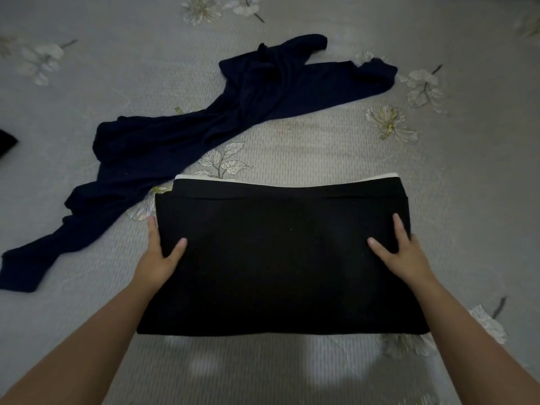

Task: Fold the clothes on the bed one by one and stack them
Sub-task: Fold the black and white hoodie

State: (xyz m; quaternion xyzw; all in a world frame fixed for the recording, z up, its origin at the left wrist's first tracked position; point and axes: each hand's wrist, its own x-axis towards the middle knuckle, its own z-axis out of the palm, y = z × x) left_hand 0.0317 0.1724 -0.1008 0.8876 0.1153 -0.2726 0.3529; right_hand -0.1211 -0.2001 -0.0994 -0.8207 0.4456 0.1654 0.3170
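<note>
Gripping the folded black garment (280, 258) at both short ends, left hand (159, 252) and right hand (404, 249), thumbs on top; long axis lying crosswise on the bed (321, 147), navy garment (181, 135) beyond, nearer the left grip.

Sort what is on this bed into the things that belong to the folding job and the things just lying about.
Part of the job:
- black folded garment, gripped at its sides by the left hand and right hand
- white layer under its far edge
- navy garment, crumpled, unfolded

Lying about:
- floral bedsheet
- dark item at the left edge, unidentifiable
</note>
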